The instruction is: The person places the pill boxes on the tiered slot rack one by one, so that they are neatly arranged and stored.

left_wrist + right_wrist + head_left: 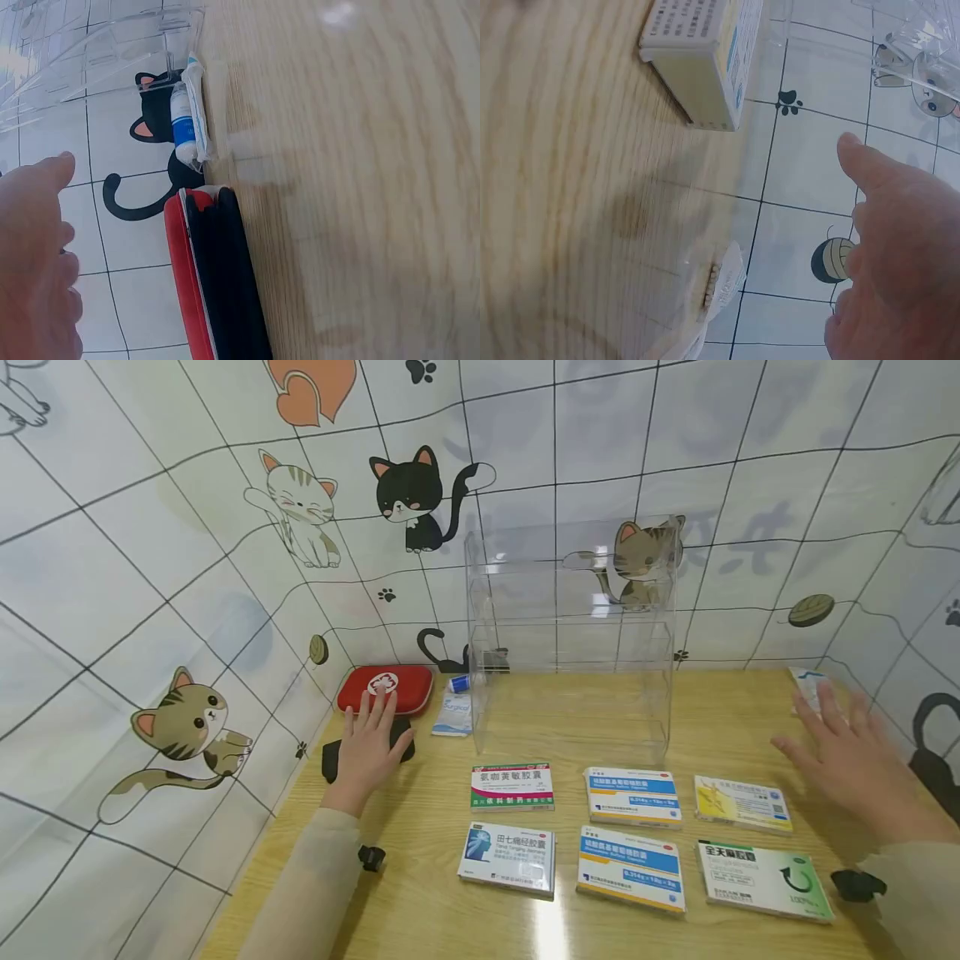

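My left hand [369, 747] is spread out with straight fingers and holds nothing. It hovers over a black object [330, 762], which it partly hides, just in front of a red zip case [401, 689] with a white emblem. On the far right, my right hand [855, 760] is also spread and holds nothing, beside a white packet [808, 683] that it partly covers. Between the hands lie several medicine boxes in two rows, among them a green-and-magenta box [512, 787], a yellow-and-white box [742, 803] and a white-and-green box [765, 880].
A clear acrylic tiered rack [570, 747] stands at the back middle of the wooden table [420, 860]. Left of it are a surgical packet [453, 717] and a small blue-and-white tube [459, 684]. Cat-patterned cloth [225, 610] hangs behind and at both sides.
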`<state>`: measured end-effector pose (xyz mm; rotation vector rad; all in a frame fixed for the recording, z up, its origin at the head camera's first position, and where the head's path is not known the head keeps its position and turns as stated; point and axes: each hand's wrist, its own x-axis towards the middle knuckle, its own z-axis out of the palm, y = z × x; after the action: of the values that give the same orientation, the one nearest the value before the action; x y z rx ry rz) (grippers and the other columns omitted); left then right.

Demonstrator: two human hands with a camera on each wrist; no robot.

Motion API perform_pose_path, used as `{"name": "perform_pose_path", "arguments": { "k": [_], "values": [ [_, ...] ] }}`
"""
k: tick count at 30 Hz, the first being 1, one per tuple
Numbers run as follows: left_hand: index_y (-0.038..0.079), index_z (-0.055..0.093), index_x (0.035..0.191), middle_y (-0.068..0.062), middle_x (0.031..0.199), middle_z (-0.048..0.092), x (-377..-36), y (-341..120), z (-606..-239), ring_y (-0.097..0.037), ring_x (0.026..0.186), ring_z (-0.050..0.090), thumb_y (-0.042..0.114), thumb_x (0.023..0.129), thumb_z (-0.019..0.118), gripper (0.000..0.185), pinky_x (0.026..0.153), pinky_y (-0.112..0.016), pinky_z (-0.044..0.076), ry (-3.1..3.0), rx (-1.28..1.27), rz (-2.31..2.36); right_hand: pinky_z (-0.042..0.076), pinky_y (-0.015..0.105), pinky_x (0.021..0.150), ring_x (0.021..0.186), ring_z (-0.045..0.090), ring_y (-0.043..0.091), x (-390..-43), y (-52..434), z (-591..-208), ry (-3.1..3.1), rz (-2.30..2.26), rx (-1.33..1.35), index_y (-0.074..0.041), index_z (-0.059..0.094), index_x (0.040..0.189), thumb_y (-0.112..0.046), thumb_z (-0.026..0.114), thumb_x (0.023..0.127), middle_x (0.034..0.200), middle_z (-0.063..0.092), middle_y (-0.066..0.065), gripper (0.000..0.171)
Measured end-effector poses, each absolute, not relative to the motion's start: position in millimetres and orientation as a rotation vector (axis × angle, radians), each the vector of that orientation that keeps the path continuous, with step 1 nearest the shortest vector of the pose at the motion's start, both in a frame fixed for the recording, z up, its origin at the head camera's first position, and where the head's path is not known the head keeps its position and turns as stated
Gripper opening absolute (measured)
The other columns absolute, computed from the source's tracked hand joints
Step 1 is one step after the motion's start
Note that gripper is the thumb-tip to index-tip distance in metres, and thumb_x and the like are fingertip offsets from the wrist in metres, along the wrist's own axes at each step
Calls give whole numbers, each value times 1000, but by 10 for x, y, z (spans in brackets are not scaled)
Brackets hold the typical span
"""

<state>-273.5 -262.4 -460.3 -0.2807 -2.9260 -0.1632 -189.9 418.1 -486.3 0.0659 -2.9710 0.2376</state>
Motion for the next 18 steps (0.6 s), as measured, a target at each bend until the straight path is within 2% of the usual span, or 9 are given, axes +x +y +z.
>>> {"name": "perform_pose_path", "arguments": {
  "k": [1, 3, 5, 8, 11, 13, 15, 18],
  "values": [
    [13, 18, 166, -10, 175, 5, -2747, -2608, -4609, -38, 162, 3, 51, 104, 52, 81, 129, -63, 1, -2920, -291, -171, -18, 71, 118, 148, -31, 51, -1889, 4174, -4859, -2967, 258, 90, -15, -11, 164, -55, 38, 108, 165, -31, 14, 85],
    [13, 21, 166, -11, 175, 10, -2770, -2569, -4625, -39, 161, 9, 45, 102, 58, 80, 129, -63, 6, -2897, -325, -208, 0, 81, 115, 150, -22, 55, -1860, 4160, -4850, -2964, 307, 138, -14, -5, 166, -52, 46, 107, 167, -27, 13, 87],
    [12, 26, 164, -12, 174, 17, -2799, -2520, -4638, -40, 159, 17, 37, 100, 65, 79, 128, -63, 14, -2869, -384, -261, 21, 86, 104, 150, -5, 62, -1826, 4147, -4847, -2967, 347, 185, -13, 5, 166, -49, 55, 105, 169, -22, 15, 87],
    [14, 31, 163, -10, 171, 27, -2852, -2431, -4656, -38, 156, 28, 23, 98, 71, 77, 126, -58, 27, -2850, -476, -380, 40, 83, 88, 139, 25, 70, -1762, 4123, -4854, -2965, 415, 255, -9, 27, 163, -41, 67, 100, 171, -9, 20, 81],
    [17, 36, 161, -7, 168, 35, -2911, -2336, -4655, -33, 153, 33, 17, 97, 72, 74, 124, -52, 34, -2855, -530, -533, 47, 77, 84, 125, 44, 67, -1710, 4095, -4872, -2932, 424, 319, -3, 50, 150, -35, 75, 95, 168, 17, 30, 68],
    [19, 38, 160, -5, 166, 38, -2955, -2275, -4651, -30, 152, 35, 20, 97, 73, 72, 124, -50, 36, -2871, -536, -608, 51, 72, 81, 117, 53, 63, -1683, 4077, -4885, -2893, 422, 343, -1, 61, 139, -33, 79, 92, 158, 38, 32, 60],
    [22, 40, 159, -5, 164, 40, -3000, -2216, -4642, -28, 151, 35, 23, 98, 73, 70, 123, -50, 36, -2885, -536, -685, 53, 69, 80, 110, 61, 57, -1669, 4063, -4898, -2876, 435, 350, -1, 66, 132, -33, 81, 90, 147, 52, 32, 55],
    [25, 42, 158, -4, 163, 43, -3064, -2138, -4631, -29, 148, 40, 28, 98, 73, 68, 121, -52, 39, -2887, -545, -829, 61, 49, 72, 95, 71, 38, -1665, 4053, -4917, -2862, 495, 361, -4, 69, 127, -34, 84, 87, 132, 63, 28, 52]
  ]
}}
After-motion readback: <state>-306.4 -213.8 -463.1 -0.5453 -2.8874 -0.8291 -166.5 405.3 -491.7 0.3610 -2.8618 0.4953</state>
